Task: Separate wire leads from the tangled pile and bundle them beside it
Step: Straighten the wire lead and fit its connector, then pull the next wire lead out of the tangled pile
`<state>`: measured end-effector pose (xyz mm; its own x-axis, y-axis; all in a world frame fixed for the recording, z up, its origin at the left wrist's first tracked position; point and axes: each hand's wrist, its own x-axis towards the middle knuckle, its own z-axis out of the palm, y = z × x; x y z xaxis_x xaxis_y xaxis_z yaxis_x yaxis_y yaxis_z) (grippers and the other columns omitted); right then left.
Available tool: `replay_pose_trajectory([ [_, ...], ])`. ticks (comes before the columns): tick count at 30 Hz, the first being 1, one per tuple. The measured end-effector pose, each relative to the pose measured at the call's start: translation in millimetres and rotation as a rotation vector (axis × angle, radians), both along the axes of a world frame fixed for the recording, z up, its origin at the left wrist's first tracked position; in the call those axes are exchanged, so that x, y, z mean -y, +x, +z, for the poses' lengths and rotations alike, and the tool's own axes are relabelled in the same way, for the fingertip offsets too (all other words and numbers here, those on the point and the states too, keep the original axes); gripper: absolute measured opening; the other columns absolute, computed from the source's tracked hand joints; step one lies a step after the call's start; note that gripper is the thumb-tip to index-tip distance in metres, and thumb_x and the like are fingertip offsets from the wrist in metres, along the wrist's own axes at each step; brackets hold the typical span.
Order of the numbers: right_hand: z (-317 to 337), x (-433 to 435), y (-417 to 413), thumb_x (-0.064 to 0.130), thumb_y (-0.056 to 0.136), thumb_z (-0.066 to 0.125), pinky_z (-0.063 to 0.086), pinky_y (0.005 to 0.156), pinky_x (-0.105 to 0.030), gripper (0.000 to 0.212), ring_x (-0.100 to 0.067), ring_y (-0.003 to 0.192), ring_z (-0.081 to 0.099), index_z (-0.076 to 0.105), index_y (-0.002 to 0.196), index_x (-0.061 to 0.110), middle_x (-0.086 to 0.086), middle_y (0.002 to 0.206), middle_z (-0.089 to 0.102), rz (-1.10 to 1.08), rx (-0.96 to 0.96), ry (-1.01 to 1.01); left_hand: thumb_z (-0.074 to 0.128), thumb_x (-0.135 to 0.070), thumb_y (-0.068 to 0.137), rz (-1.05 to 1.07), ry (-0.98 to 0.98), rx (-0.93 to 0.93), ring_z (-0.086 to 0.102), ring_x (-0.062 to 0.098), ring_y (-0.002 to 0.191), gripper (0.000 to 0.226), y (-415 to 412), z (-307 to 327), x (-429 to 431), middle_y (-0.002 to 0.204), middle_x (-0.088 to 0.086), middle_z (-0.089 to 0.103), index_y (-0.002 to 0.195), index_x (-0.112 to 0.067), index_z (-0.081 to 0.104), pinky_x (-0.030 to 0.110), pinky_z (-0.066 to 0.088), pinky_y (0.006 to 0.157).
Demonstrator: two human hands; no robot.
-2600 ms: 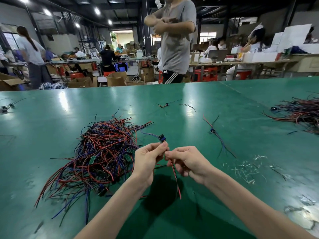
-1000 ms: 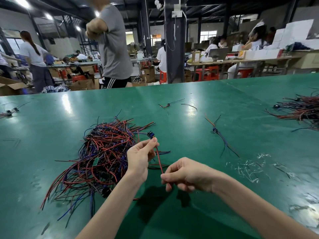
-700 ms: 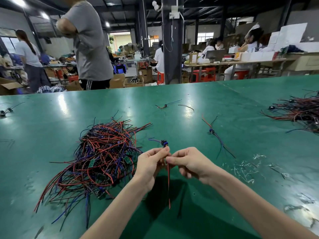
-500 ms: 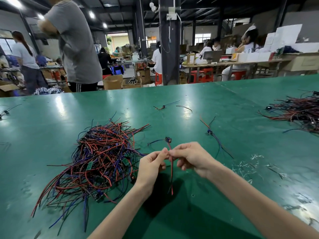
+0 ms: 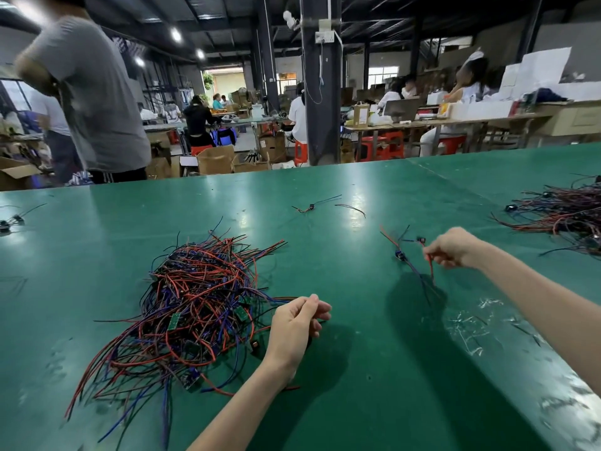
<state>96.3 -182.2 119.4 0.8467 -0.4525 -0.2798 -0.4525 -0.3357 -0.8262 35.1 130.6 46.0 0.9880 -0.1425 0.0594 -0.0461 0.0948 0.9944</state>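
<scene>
A tangled pile of red, blue and black wire leads (image 5: 195, 304) lies on the green table (image 5: 357, 369), left of centre. My left hand (image 5: 297, 323) hovers at the pile's right edge with loosely curled fingers; whether it holds a wire I cannot tell. My right hand (image 5: 450, 247) is stretched out to the right and pinches a red wire lead (image 5: 430, 270) with a small black connector at its far end. That lead hangs just above a separated lead (image 5: 403, 257) with a blue connector lying on the table.
A second heap of wires (image 5: 566, 213) lies at the table's far right. Loose leads (image 5: 312, 207) lie further back, small connectors (image 5: 9, 221) at the left edge, and white scraps (image 5: 471, 323) near my right forearm. A person in grey (image 5: 87, 102) stands beyond the table.
My hands have parted: the right hand carried the red lead to the right, over the separated lead, and the left hand let go and dropped back beside the pile.
</scene>
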Motion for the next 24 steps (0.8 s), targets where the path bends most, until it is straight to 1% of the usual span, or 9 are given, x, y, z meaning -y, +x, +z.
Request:
replay_pose_trajectory([
  [4,-17,6,-3,-0.007,0.083,0.061,0.03,0.032,-0.014,0.026,-0.012,0.029,0.04,0.057,0.058,-0.003,-0.01,0.043,0.051,0.069,-0.122,-0.143,0.051,-0.019,0.097,0.001,0.027,0.009,0.05,0.007,0.05,0.033,0,0,-1,0.067,0.005,0.068,0.073,-0.008,0.07,0.017,0.04,0.049],
  [7,-18,0,-3,0.0,0.08,0.068,0.036,0.043,-0.02,0.026,-0.019,0.041,0.047,0.056,0.057,0.003,-0.009,0.046,0.053,0.075,-0.139,-0.343,0.051,-0.018,0.097,0.004,0.047,0.023,0.048,0.007,0.049,0.035,-1,1,-1,0.064,0.004,0.067,0.07,-0.009,0.07,0.018,0.039,0.048],
  [10,-9,-20,-5,0.011,0.081,0.062,0.04,0.058,-0.025,0.021,-0.027,0.069,0.055,0.05,0.064,0.006,-0.013,0.075,0.056,0.134,-0.164,-0.727,0.05,-0.018,0.097,0.007,0.059,0.034,0.045,0.007,0.047,0.037,-3,2,-2,0.061,0.003,0.066,0.066,-0.01,0.069,0.018,0.037,0.047],
  [12,-1,-47,-6,0.016,0.084,0.057,0.04,0.071,-0.031,0.012,-0.034,0.092,0.056,0.051,0.081,0.005,-0.016,0.102,0.05,0.156,-0.092,-0.986,0.05,-0.018,0.097,0.013,0.064,0.042,0.042,0.007,0.044,0.039,-4,3,-2,0.057,0.001,0.063,0.062,-0.012,0.067,0.018,0.035,0.045],
  [13,2,-64,-5,0.016,0.085,0.055,0.041,0.075,-0.033,0.015,-0.035,0.099,0.056,0.055,0.093,0.004,-0.017,0.111,0.049,0.183,-0.017,-1.03,0.051,-0.018,0.097,0.019,0.079,0.051,0.041,0.006,0.042,0.041,-3,3,-2,0.054,-0.001,0.061,0.058,-0.013,0.065,0.018,0.033,0.045],
  [15,10,-108,-1,0.015,0.084,0.053,0.045,0.079,-0.033,0.024,-0.034,0.103,0.058,0.062,0.105,0.006,-0.016,0.115,0.056,0.318,0.141,-0.977,0.053,-0.019,0.096,0.033,0.138,0.086,0.037,0.005,0.039,0.049,-4,3,-2,0.046,-0.006,0.053,0.046,-0.02,0.056,0.019,0.029,0.045],
  [18,19,-177,-4,0.015,0.084,0.056,0.048,0.08,-0.026,0.023,-0.026,0.096,0.063,0.073,0.098,0.01,-0.011,0.104,0.071,0.614,0.283,-0.782,0.057,-0.027,0.089,-0.004,0.273,0.171,0.036,0.005,0.038,0.054,-8,3,-1,0.037,-0.007,0.044,0.037,-0.019,0.046,0.023,0.029,0.047],
  [21,23,-231,-13,0.014,0.083,0.062,0.052,0.081,-0.026,0.019,-0.019,0.083,0.063,0.074,0.096,0.008,-0.008,0.096,0.073,0.873,0.258,-0.605,0.056,-0.036,0.082,-0.088,0.424,0.238,0.034,0.007,0.036,0.051,-15,6,-1,0.034,-0.005,0.037,0.036,-0.016,0.042,0.024,0.029,0.047],
  [24,24,-260,-21,0.013,0.08,0.07,0.05,0.072,-0.024,0.015,-0.015,0.077,0.062,0.073,0.095,0.011,0.004,0.08,0.069,1.146,0.136,-0.549,0.058,-0.026,0.087,-0.118,0.468,0.234,0.027,0.007,0.036,0.053,-19,9,-1,0.034,-0.005,0.031,0.039,-0.016,0.035,0.025,0.024,0.045],
])
